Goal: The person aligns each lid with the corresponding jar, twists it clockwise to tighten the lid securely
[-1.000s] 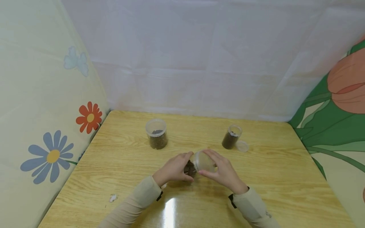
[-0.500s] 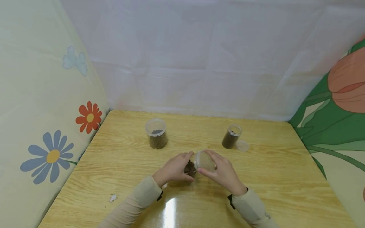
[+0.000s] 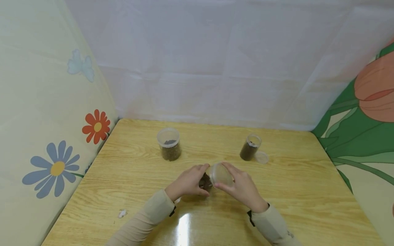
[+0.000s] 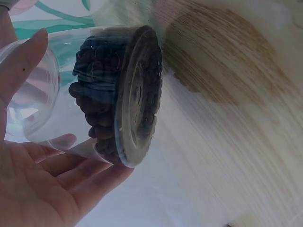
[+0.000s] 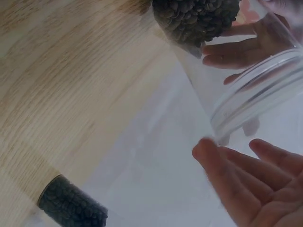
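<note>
A clear jar (image 4: pixel 64 127) lies tilted on its side between both hands, its base toward the left. Dark brown beans (image 4: pixel 97 90) gather at its base end. My left hand (image 3: pixel 189 181) grips the jar's base end, thumb on one side and fingers on the other. My right hand (image 3: pixel 241 184) holds the clear ridged top end (image 3: pixel 222 174), thumb and fingers on opposite sides. From the right wrist, fingertips (image 5: pixel 206 147) show right at the ridged ring (image 5: pixel 255 90). In the left wrist view the fingers lie along the jar wall.
A wide clear jar (image 3: pixel 170 150) with dark contents stands at the back left of the wooden table (image 3: pixel 132 171). A slim jar (image 3: pixel 248 150) of dark contents stands back right, a clear lid (image 3: pixel 262 157) beside it. A small white patch (image 3: pixel 122 214) lies front left.
Both hands keep their holds on the jar. My right hand and the ridged top end shift and turn only very slightly; the other jars stay put.
</note>
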A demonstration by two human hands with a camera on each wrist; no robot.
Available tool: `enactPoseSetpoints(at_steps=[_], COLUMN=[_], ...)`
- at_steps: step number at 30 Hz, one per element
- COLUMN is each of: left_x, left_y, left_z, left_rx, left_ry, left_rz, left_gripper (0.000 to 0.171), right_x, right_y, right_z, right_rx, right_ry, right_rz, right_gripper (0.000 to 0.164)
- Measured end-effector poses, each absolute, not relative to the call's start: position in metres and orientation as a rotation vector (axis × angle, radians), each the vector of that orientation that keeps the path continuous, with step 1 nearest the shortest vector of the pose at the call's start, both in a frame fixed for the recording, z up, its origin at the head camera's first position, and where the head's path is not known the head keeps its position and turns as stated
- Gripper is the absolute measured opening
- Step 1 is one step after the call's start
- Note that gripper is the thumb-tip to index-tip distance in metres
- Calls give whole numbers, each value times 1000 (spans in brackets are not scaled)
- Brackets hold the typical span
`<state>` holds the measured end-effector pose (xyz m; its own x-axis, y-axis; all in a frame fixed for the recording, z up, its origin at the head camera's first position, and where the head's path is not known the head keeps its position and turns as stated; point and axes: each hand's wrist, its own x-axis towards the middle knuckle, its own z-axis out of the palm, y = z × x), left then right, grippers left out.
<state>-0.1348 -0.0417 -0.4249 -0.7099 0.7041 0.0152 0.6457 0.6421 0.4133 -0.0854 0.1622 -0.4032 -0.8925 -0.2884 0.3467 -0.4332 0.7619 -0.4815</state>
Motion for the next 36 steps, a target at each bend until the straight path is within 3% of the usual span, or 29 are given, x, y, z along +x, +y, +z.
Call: enactPoseSetpoints(at_steps=[5,16,36], left_x=[-135,-137,-134], left_y=[-42,-42,-42], left_z=[-424,-425,-424], left_rx=[1100,1116,1113], left_ry=[2700,2708,2713], left_rz=[604,578,582], left_gripper=[95,94,94], right_x=[-86,-95,-94], right_y=[170,182,176], right_z=[-398,-391,-390], right_rx=[615,1044,906], right_ry=[-2757,-2750,-2800], right_rz=[827,832,824], right_gripper=[74,86,78])
